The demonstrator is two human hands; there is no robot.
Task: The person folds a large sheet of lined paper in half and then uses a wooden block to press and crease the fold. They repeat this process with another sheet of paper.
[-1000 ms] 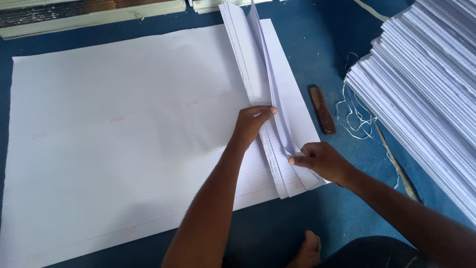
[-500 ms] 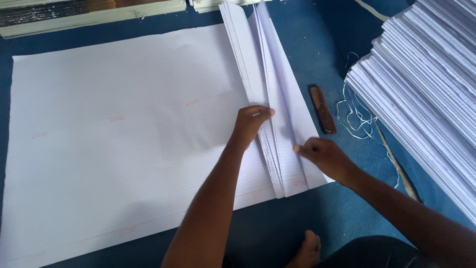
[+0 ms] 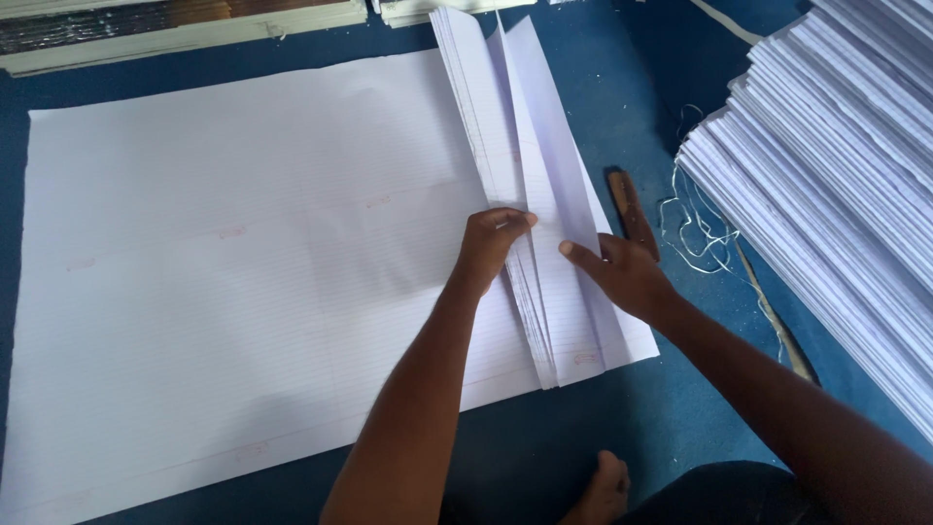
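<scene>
A big stack of white ruled paper sheets [image 3: 243,262] lies flat on a blue floor covering. Along its right side several sheets [image 3: 515,165] are lifted and fanned upward. My left hand [image 3: 491,243] pinches the raised sheet edges between thumb and fingers. My right hand [image 3: 622,272] presses flat on the turned-over sheet to the right, forefinger pointing left toward the fold. The two hands are a few centimetres apart.
A tall slanted pile of folded white paper [image 3: 836,165] fills the right side. A brown wooden tool [image 3: 632,214] and loose white thread [image 3: 695,228] lie beside the sheets. More paper stacks [image 3: 185,24] line the far edge. A bare foot [image 3: 603,491] shows at the bottom.
My right hand has slid up and to the right along the turned sheet. The lifted sheets have spread wider apart. My left hand has stayed at the fold.
</scene>
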